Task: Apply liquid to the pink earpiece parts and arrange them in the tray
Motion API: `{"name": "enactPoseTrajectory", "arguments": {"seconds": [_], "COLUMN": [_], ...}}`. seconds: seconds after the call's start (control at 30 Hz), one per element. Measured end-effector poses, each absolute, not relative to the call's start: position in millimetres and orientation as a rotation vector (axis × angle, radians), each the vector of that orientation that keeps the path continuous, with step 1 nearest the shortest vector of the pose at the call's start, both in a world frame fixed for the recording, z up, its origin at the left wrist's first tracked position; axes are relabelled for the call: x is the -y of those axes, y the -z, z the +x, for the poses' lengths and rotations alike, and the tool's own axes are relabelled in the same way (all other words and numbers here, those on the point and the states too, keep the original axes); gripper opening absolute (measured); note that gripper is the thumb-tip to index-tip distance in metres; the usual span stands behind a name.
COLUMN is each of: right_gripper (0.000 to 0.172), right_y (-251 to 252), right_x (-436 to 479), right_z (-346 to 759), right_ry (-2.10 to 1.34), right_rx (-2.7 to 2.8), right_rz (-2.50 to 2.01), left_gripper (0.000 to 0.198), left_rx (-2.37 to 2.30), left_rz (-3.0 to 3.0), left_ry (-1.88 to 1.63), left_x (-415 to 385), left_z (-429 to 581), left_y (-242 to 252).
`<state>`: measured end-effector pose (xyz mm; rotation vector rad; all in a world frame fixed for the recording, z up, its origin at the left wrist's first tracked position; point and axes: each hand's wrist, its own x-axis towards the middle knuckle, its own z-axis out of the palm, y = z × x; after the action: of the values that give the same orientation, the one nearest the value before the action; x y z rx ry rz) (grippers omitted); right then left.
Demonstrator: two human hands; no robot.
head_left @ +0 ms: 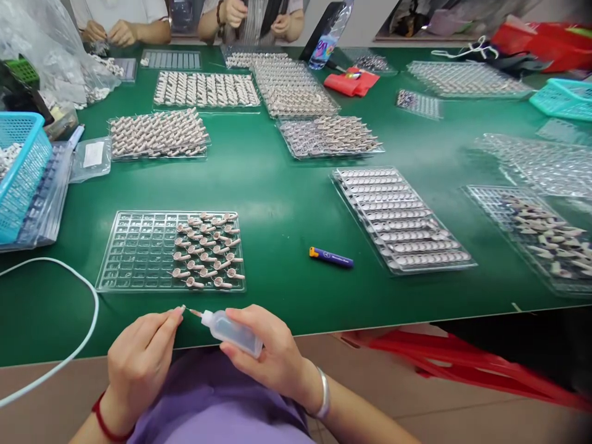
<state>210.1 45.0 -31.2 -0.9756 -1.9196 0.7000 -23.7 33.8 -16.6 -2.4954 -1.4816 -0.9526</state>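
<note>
My left hand (141,357) is closed in a pinch at the table's near edge, with a tiny pale part (183,308) at its fingertips, too small to name. My right hand (272,351) is wrapped round a translucent squeeze bottle (235,332). The bottle lies tilted toward the left, and its thin needle tip points at the pinched part, very close to it; whether they touch I cannot tell. Just beyond both hands sits a clear compartment tray (134,250). Its right side carries several small beige pieces (207,250) with round cups and short stems.
A purple lighter (332,256) lies right of centre, before a tray of white round parts (402,216). More filled trays (160,134) stand farther back. A blue basket (28,172) and a white cable (87,327) are at left. Two people's hands (123,32) show across the table.
</note>
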Motion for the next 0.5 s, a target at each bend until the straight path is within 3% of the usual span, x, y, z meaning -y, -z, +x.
{"name": "enactPoseTrajectory", "arguments": {"seconds": [0.5], "right_gripper": [0.036], "right_y": [29.1], "right_x": [-44.5], "right_z": [208.5], "right_ry": [-0.707], "right_rx": [1.926], "right_rz": [-0.981], "left_gripper": [0.040], "left_rx": [1.479], "left_rz": [-2.505], "left_ry": [0.968], "left_x": [-34.0], "left_z": [-22.3], "left_y": [18.9]}}
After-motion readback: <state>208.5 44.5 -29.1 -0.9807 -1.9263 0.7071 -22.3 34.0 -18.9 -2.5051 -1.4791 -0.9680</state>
